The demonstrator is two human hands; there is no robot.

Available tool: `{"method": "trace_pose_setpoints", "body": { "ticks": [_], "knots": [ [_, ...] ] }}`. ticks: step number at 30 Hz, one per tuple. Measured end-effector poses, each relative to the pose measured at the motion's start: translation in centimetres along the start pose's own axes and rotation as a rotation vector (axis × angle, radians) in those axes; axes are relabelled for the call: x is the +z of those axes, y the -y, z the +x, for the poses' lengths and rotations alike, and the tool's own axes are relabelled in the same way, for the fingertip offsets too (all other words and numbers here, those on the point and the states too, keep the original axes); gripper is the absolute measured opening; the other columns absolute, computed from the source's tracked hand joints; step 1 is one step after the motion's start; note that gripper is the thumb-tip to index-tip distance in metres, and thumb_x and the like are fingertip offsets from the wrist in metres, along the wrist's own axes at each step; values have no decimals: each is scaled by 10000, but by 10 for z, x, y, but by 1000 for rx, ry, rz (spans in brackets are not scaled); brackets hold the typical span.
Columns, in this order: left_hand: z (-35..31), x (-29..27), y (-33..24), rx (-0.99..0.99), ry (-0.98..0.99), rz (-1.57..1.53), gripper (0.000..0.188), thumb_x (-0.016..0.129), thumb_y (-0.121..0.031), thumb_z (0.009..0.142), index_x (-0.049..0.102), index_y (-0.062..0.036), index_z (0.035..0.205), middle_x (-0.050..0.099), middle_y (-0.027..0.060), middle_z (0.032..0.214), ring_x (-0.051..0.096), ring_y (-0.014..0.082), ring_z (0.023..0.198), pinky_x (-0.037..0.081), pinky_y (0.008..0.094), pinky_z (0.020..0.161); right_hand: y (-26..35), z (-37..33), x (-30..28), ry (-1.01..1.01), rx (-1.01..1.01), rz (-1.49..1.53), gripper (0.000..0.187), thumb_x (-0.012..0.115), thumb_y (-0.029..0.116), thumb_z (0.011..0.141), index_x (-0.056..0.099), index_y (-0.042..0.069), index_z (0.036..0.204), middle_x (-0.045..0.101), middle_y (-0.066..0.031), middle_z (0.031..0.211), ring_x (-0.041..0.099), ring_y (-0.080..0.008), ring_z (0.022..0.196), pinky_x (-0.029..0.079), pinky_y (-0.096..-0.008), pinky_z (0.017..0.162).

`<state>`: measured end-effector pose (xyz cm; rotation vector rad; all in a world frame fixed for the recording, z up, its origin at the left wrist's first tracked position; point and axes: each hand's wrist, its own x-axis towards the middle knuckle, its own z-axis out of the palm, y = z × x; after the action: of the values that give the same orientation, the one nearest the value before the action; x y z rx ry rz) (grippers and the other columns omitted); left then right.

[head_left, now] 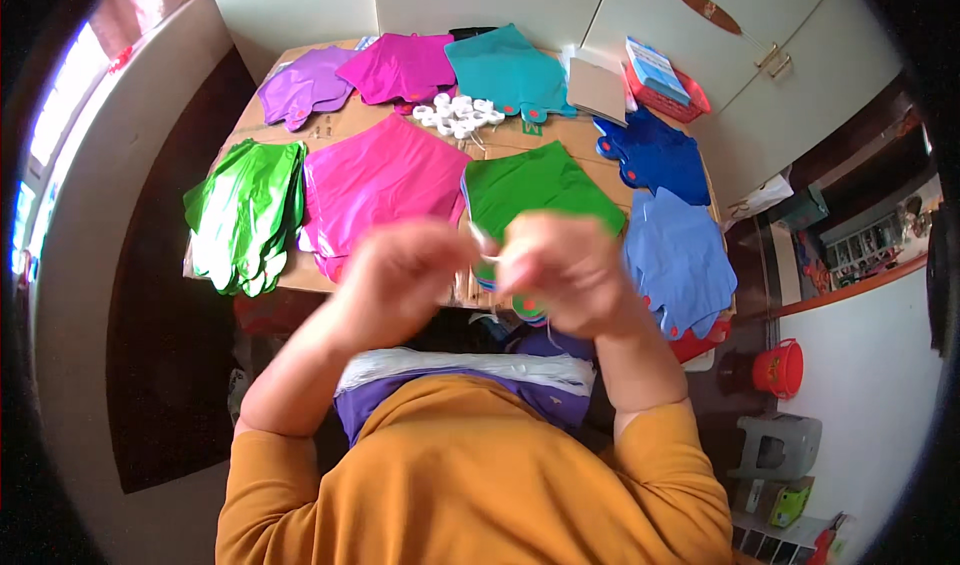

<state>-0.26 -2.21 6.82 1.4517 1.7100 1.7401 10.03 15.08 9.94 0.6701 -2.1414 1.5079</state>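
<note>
At the lower middle of the frame, a thick bundle of white strands (470,365) lies across the lap over purple cloth (362,410). Just beyond, at the centre, the left hand (405,270) and right hand (565,270) meet with fingers curled, both blurred. The right hand seems to pinch a thin white cord (490,257) in the gap between them; whether the left hand's grip is closed on it cannot be told. The cord looks light, limp and easily slipped, so it is probably best taken near its end, between thumb and forefinger. Behind the hands, on the cardboard-topped desk (345,130), lie glossy green sheets (545,185) and pink sheets (390,180), likely thin, slick and easily creased, safer held by an edge. Farther up sit white plastic pieces (460,115) and teal sheets (510,70).
</note>
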Motion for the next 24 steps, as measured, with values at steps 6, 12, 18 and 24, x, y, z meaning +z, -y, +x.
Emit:
{"method": "trace_pose_setpoints", "body": {
  "ticks": [6, 12, 18, 24],
  "knots": [
    [11, -4, -25, -37, -300, -432, 158, 542, -79, 907, 628, -2, 1015, 660, 85, 846, 518, 73, 540, 406, 220, 473, -11, -5, 7, 248, 190, -158, 75, 585, 88, 855, 595, 18, 831, 584, -102, 722, 580, -210, 658, 462, -313, 599],
    [-11, 5, -29, -215, 123, -521, 134, 552, -38, 892, 644, 11, 977, 678, 89, 861, 530, 69, 536, 427, 210, 486, -17, 0, -16, -30, 180, -141, 80, 578, 79, 848, 605, 23, 797, 596, -59, 731, 566, -168, 662, 434, -264, 604],
    [-7, 12, -11, -97, 105, -30, 166, 552, -5, 885, 638, -13, 1027, 675, 80, 869, 482, 12, 534, 375, 169, 463, -1, -3, -4, -55, 232, 61, 119, 587, 108, 870, 589, 19, 791, 589, -70, 694, 590, -172, 659, 455, -286, 597],
    [-1, 2, -34, -289, -125, -968, 167, 538, -91, 886, 615, 17, 987, 661, 155, 935, 392, 23, 389, 301, 171, 350, -27, -20, 21, 42, 200, -54, 203, 561, 183, 914, 577, 25, 787, 541, -21, 695, 518, -115, 659, 402, -259, 586]
  ]
}}
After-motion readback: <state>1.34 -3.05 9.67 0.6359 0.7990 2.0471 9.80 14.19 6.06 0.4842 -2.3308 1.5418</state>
